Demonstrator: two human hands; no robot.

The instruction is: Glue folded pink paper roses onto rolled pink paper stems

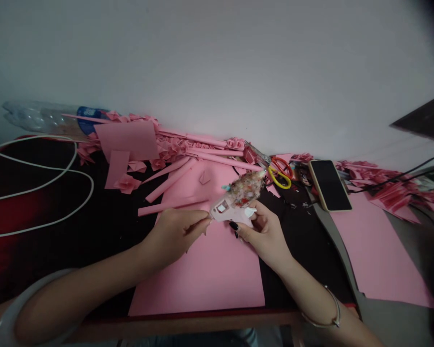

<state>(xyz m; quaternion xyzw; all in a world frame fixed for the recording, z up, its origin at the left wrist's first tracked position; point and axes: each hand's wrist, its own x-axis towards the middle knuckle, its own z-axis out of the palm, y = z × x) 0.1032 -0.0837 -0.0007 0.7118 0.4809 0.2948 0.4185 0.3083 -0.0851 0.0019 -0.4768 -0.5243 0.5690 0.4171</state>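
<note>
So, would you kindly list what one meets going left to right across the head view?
white cable, left hand, glue gun, right hand, smartphone, pink card sheet

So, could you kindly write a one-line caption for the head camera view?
Left hand and right hand grip a pink glue gun above pink card, beside rolled pink paper strips.
</note>
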